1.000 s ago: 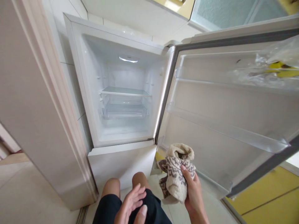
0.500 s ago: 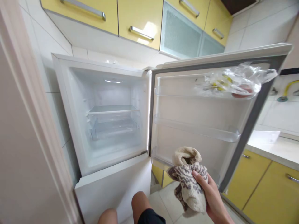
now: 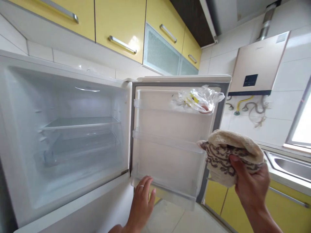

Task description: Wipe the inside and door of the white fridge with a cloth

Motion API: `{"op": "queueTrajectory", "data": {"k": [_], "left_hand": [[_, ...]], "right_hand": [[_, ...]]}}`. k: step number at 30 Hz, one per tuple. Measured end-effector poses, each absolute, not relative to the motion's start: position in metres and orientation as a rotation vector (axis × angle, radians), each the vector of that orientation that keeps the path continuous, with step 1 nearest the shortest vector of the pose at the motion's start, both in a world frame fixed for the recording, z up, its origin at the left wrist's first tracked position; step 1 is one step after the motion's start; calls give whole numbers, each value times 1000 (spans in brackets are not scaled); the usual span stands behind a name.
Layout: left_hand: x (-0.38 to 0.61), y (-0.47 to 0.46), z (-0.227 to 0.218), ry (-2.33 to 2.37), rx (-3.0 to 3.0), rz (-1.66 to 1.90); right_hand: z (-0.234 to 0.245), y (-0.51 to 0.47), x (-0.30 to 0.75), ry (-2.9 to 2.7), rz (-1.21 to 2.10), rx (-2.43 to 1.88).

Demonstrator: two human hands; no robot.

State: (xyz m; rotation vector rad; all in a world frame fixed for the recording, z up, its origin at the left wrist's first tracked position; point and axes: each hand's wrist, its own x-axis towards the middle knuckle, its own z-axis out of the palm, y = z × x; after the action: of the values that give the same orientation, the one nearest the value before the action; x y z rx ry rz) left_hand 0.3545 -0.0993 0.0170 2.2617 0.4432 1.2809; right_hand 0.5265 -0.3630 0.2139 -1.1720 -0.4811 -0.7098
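Bunched in my right hand [image 3: 252, 181] is a beige cloth [image 3: 225, 155] with a dark brown pattern, raised by the free edge of the fridge door [image 3: 170, 123]. My left hand [image 3: 143, 197] is empty, its fingers apart, near the door's lowest clear shelf [image 3: 167, 191]; whether it touches the shelf I cannot tell. The door stands wide open. To the left, the fridge compartment [image 3: 85, 103] shows a glass shelf [image 3: 82, 121] and a clear drawer [image 3: 82, 145]. A clear plastic bag [image 3: 209, 95] with yellow and reddish contents sits in the top door shelf.
Yellow cabinets [image 3: 121, 19] hang above the fridge. At the right, a water heater [image 3: 257, 61] is mounted on the tiled wall. Below it are a steel sink [image 3: 291, 165] in the counter and yellow lower cabinets [image 3: 282, 207].
My view has turned right, bringing the water heater and sink into sight. My right hand has lifted the cloth up and right. My left hand has come into view by the lower door shelf.
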Motion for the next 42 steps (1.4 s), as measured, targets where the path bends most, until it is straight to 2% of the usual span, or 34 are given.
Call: {"op": "queueTrajectory", "data": {"k": [5, 11, 17, 21, 32, 42], "left_hand": [[405, -79, 23, 175, 2726, 1250], [424, -72, -3, 149, 2874, 1106], [447, -65, -47, 81, 2614, 1532], [456, -65, -56, -9, 2415, 1704], [437, -83, -27, 109, 2424, 1339], [427, -84, -21, 167, 2451, 1116]], "right_hand": [[224, -354, 547, -494, -1018, -1205], [218, -325, 559, -1017, -1156, -1268], [224, -285, 539, -1232, -1410, -1398], [226, -248, 526, -1344, -1528, -1440], [229, -160, 475, -1337, -1432, -1695], [241, -110, 445, -1386, -1299, -1908]]}}
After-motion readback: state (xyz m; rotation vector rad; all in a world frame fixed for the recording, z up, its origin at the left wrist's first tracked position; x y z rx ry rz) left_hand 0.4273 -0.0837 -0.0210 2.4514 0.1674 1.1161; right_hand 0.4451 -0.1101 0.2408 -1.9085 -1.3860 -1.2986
